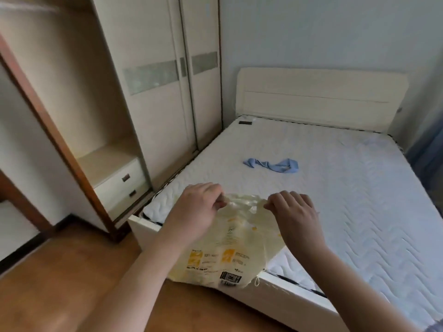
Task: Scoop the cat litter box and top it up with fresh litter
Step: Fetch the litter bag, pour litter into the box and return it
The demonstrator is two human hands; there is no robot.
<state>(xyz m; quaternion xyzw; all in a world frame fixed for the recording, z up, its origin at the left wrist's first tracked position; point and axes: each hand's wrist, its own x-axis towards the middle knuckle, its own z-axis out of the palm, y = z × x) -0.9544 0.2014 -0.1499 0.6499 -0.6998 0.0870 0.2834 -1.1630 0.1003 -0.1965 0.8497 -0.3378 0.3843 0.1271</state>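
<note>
A pale yellow plastic litter bag (230,250) with orange print and a barcode hangs in the air over the near corner of the bed. My left hand (196,207) pinches the left side of the bag's crumpled top edge. My right hand (294,212) pinches the right side of that same edge, a short gap away. The bag looks flat and limp below my hands. No litter box or scoop is in view.
A bare white quilted mattress (335,188) on a cream bed frame (299,305) fills the right side, with a blue cloth (273,165) lying on it. An open wardrobe with drawers (119,185) stands at the left. Wooden floor (60,283) lies below.
</note>
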